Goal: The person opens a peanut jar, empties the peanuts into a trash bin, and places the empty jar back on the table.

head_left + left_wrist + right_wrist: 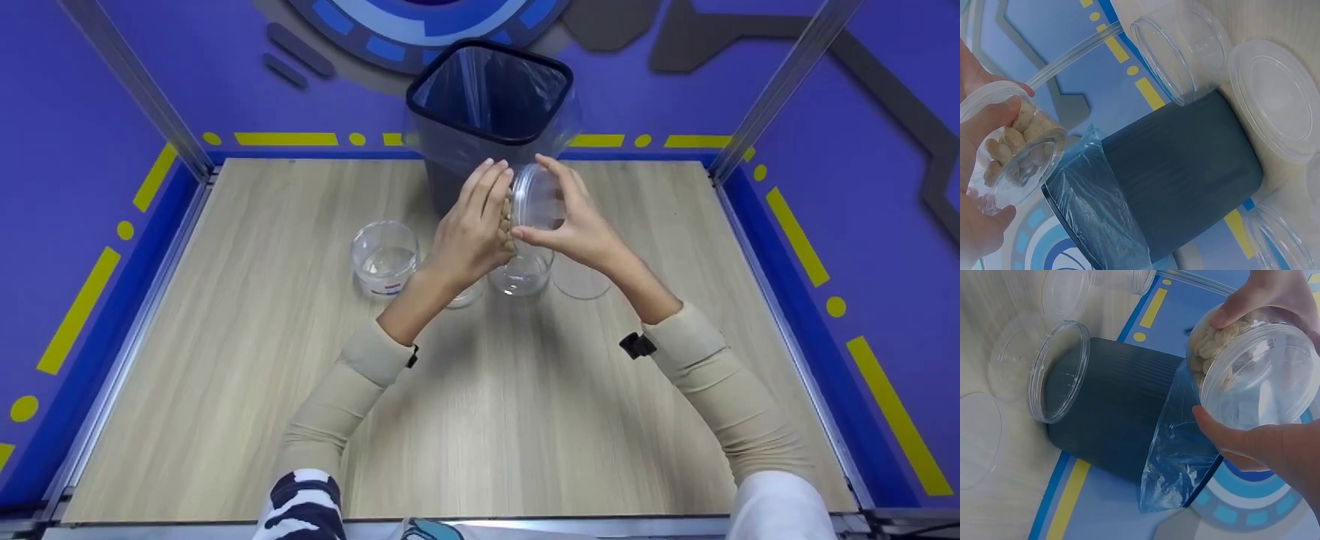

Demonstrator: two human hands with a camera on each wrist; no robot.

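Note:
Between the two hands, a clear plastic jar (507, 223) of tan nut-like pieces (1013, 140) is held tilted on its side, raised in front of the bin. My left hand (471, 229) grips the jar body, its thumb showing on the jar in the left wrist view. The right hand (581, 225) spans the clear round lid (1266, 377) at the other end, thumb and fingers at opposite edges of its rim. Whether the lid is screwed tight cannot be told. The pieces lie against the jar's wall and bottom.
A dark bin (487, 135) with a clear plastic liner stands at the table's back. Open clear jars stand at the left (385, 259) and middle (523, 276). Clear round lids lie beside them, one on the right (582, 280), another partly behind the left forearm (466, 296).

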